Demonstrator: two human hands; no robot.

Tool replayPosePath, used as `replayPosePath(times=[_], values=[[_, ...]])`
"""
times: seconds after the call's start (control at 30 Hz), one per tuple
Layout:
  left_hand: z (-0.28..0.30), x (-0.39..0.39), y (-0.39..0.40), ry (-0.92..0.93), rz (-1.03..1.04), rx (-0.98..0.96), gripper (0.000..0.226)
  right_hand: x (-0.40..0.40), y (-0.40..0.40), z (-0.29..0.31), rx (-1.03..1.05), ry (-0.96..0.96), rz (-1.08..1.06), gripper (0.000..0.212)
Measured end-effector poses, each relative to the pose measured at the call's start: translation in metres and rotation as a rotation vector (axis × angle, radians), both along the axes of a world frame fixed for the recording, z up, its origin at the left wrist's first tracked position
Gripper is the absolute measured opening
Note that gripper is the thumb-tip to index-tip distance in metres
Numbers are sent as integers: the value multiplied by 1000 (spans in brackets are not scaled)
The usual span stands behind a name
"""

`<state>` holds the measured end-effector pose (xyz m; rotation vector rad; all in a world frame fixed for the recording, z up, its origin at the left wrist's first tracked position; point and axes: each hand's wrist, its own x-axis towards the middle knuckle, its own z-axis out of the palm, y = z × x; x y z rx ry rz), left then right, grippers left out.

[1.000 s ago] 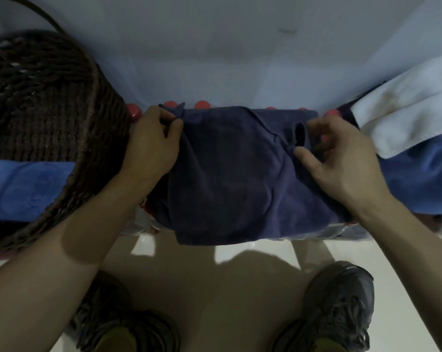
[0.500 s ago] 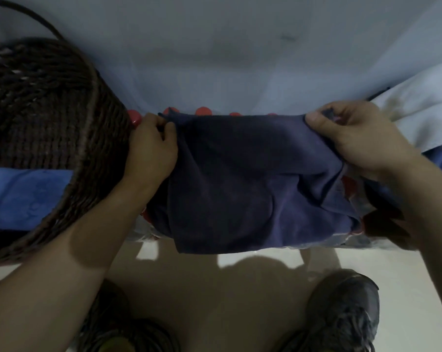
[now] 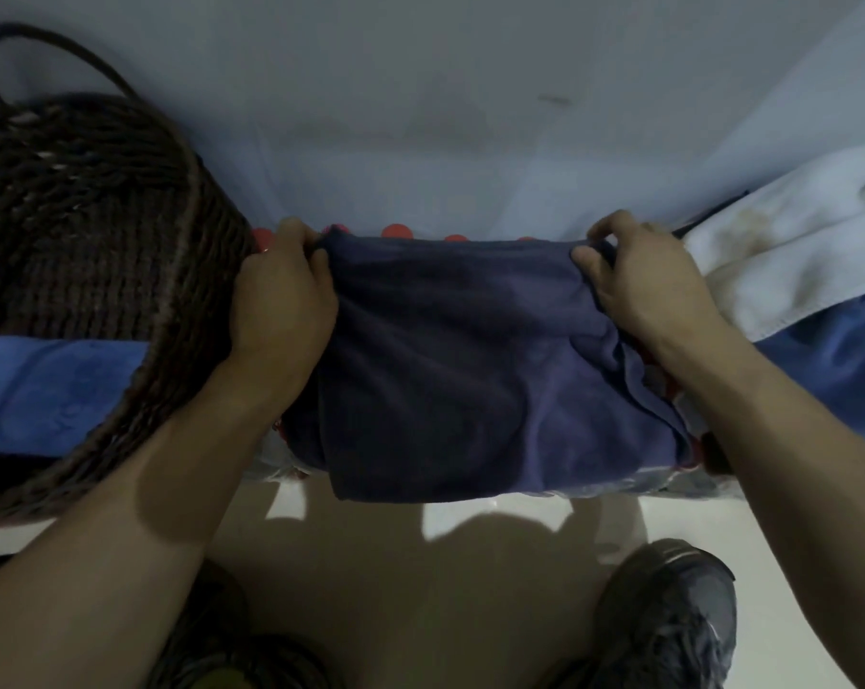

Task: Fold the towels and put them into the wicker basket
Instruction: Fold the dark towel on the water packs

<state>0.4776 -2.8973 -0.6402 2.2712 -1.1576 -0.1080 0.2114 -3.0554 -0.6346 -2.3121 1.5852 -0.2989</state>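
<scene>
A dark navy towel (image 3: 460, 370) lies spread over the narrow table in front of me, its near edge hanging over the table's front. My left hand (image 3: 281, 295) pinches the towel's far left corner. My right hand (image 3: 644, 285) pinches its far right corner. Both corners sit at the table's back edge near the wall. The dark brown wicker basket (image 3: 97, 251) stands at the left, right beside my left hand, with a bright blue towel (image 3: 47, 390) lying inside it.
A white towel (image 3: 793, 251) with brownish stains lies over a blue towel (image 3: 828, 360) at the right. The table cover shows red dots (image 3: 398, 231) along the back. A pale wall rises just behind. My shoes (image 3: 669, 619) stand on the tiled floor below.
My right hand moved from the towel's middle fold out to the far right corner and drew the cloth flat. My left hand kept its grip on the left corner.
</scene>
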Motion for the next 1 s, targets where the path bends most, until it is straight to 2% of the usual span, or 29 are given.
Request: replayPosePath(times=[0.1, 0.23, 0.3, 0.4, 0.47, 0.57, 0.7, 0.87, 0.93, 1.0], values=[[-2, -2, -2, -71, -7, 92, 26, -1, 3, 3, -10, -13, 45, 37], [-3, 0, -8, 21, -134, 146, 49, -5, 10, 3, -83, -100, 95, 22], [-2, 2, -9, 34, -145, 89, 45, -5, 10, 3, -92, -104, 104, 15], [3, 1, -7, -13, -126, -39, 24, -11, 9, 8, -44, -180, 56, 15], [5, -2, -6, 75, -99, -131, 18, -18, 12, 13, 0, -257, 68, 17], [8, -8, 0, 242, -93, -266, 19, -27, 23, 21, 112, -387, 159, 23], [19, -9, 11, 381, -42, -420, 20, -39, 47, 38, 297, -530, 167, 23], [28, -10, 14, 654, -39, -471, 21, -47, 70, 51, 466, -698, 104, 27], [31, -12, 14, 659, -64, -481, 22, -48, 73, 52, 500, -733, 53, 36], [30, -10, 12, 635, -67, -463, 23, -49, 75, 54, 502, -759, 5, 33]])
